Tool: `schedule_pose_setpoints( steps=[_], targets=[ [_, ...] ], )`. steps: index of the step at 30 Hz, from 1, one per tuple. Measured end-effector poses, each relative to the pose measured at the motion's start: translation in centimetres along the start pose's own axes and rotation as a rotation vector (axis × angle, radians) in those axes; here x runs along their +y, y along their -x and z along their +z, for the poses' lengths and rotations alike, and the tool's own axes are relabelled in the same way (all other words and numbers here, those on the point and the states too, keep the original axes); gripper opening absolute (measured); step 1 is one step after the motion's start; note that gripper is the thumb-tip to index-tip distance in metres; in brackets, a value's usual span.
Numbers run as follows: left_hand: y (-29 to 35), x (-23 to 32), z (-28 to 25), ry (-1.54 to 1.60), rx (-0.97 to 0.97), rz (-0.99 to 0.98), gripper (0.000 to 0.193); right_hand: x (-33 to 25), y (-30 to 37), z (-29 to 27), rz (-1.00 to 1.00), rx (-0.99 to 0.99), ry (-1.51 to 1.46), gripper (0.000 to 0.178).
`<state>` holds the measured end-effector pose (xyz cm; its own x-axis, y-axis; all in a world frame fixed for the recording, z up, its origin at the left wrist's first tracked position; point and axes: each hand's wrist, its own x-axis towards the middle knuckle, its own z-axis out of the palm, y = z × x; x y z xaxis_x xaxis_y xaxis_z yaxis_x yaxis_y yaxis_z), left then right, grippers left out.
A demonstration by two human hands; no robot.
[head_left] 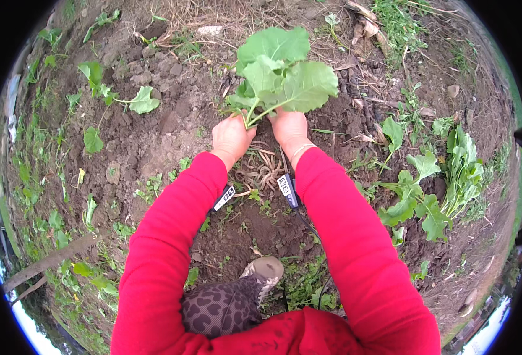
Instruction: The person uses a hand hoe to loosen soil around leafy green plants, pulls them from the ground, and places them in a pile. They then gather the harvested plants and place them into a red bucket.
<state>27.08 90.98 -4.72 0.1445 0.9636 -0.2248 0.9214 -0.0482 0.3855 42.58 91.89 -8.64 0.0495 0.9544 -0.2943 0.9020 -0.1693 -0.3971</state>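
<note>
A leafy green plant with broad leaves and pale stems rises in front of my hands. My left hand is closed around the base of its stems. Close beside it, my right hand is curled up against the lower leaves, its fingertips hidden, so what it grips cannot be made out. A tangle of tan, cord-like strands lies on the soil just below and between my wrists.
Loose brown soil with scattered weeds surrounds me. A heap of leafy greens lies at the right, beside more broad-leaved plants. Wooden poles lie at lower left, dry husks at the back. My shoe stands below my hands.
</note>
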Motion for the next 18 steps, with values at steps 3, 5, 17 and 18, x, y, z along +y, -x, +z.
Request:
schedule_pose_setpoints(
  steps=[3, 5, 17, 18],
  targets=[
    [0.5, 0.0, -0.5, -0.035, -0.125, -0.03, 0.041, 0.1, -0.8, 1.0, -0.07, 0.189, 0.053, 0.041],
    [1.6, -0.2, -0.5, 0.113, 0.041, 0.029, 0.042, 0.5, 0.1, 0.8, -0.08, 0.168, 0.096, 0.039],
    [3.4, -1.4, -1.7, 1.06, 0.004, 0.021, 0.049, 0.6, 6.0, -1.2, -0.216, -0.075, 0.104, 0.035],
    [3.6, -1.3, -2.4, 1.045, -0.032, 0.013, 0.048, 0.5, 5.5, -1.1, -0.183, -0.126, 0.104, 0.035]
  ],
)
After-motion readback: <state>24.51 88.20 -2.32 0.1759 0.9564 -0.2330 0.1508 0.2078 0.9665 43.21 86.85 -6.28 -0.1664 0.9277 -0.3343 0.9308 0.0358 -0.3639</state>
